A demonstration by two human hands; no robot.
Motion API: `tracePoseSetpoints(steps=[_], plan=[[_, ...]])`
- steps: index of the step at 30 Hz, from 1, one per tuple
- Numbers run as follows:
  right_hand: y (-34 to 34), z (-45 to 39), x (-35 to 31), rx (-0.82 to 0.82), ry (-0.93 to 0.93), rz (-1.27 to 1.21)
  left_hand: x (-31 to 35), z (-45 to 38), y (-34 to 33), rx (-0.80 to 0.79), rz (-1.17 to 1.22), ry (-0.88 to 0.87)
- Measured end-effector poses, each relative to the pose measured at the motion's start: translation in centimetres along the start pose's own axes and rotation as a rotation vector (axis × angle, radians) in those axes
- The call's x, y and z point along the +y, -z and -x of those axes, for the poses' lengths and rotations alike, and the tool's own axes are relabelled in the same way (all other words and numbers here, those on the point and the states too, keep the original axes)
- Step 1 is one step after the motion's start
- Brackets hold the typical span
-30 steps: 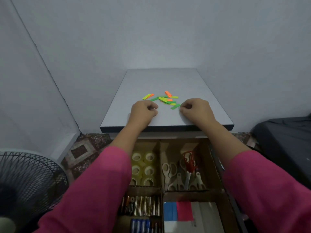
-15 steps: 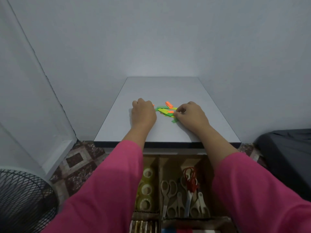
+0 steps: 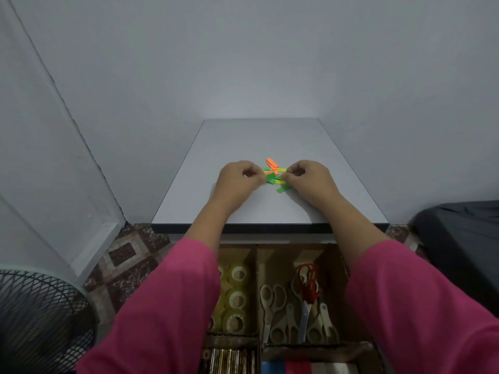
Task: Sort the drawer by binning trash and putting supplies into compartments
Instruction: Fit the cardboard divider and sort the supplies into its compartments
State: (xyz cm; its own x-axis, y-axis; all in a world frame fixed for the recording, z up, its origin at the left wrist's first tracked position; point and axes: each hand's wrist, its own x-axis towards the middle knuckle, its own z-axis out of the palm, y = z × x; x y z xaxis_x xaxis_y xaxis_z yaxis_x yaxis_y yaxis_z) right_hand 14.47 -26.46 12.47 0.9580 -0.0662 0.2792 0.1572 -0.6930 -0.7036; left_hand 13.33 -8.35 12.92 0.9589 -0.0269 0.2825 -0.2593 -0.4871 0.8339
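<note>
Paper strips in green, yellow and orange lie bunched in a small heap on the grey tabletop, about midway across it and nearer its front half. Both hands reach over the front edge and close in on the heap from either side. The left hand has its fingers curled, thumb and fingertips meeting at the heap's left edge, pinching at the strips there. The right hand is curled likewise, its fingertips pinching the right ends of the strips; one green strip pokes out from under it toward the front. An orange strip at the back of the heap lies free of both hands. Whether the heap is lifted at all or lies flat I cannot tell.

Pink sleeves cover both forearms. Below the tabletop's front edge an open drawer shows cardboard compartments: clear tape rolls in the left one, several scissors with cream handles and one red pair in the right one, batteries in a nearer left compartment, and blue and red pads at the bottom edge of view. A black fan grille stands at lower left on the patterned floor, and a dark object sits at right
</note>
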Motion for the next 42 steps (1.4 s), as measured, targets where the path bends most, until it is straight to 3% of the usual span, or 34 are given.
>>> tracePoseSetpoints(steps=[3,7,11,15,19,22,25,27,30,32,35,38,42], plan=[[-0.1,-0.1,0.0,-0.019,0.037,0.102,0.3,0.3,-0.3,-0.123,-0.147,-0.053],[0.0,-0.2,0.2,-0.022,0.029,0.049,-0.4,-0.6,-0.4,0.022,-0.130,-0.069],[0.5,0.3,-0.2,-0.005,-0.031,-0.203,-1.0,-2.0,-0.5,0.197,-0.307,-0.014],[1.5,1.8,-1.0,-0.157,-0.068,-0.488,-0.7,-2.8,-0.7,0.159,-0.558,0.007],[1.3,1.7,-1.0,-0.283,-0.043,-0.200,-0.5,-3.2,-1.0,0.129,-0.602,0.016],[1.2,1.2,-0.9,-0.218,-0.038,-0.270,-0.7,-3.3,-1.0,0.137,-0.591,0.021],[1.1,0.7,-0.3,-0.050,-0.068,-0.314,-0.7,-3.2,-0.9,0.157,-0.547,0.038],[1.0,0.3,-0.1,-0.003,-0.080,-0.256,-0.7,-3.1,-0.7,0.173,-0.437,0.050],[0.6,0.0,-0.4,-0.063,-0.083,-0.162,-0.1,-1.9,-0.3,0.214,-0.108,0.072],[0.7,0.1,-0.6,-0.098,-0.070,-0.108,0.2,-0.7,0.0,0.182,-0.019,0.061],[0.9,0.4,-1.0,-0.126,-0.015,-0.054,0.6,1.2,0.1,0.049,-0.183,0.003],[0.5,0.4,-1.3,-0.125,0.074,0.081,0.5,1.6,-0.2,0.025,-0.331,-0.046],[0.0,-0.3,-1.3,-0.124,0.131,0.119,0.7,1.2,-0.3,0.006,-0.352,-0.053]])
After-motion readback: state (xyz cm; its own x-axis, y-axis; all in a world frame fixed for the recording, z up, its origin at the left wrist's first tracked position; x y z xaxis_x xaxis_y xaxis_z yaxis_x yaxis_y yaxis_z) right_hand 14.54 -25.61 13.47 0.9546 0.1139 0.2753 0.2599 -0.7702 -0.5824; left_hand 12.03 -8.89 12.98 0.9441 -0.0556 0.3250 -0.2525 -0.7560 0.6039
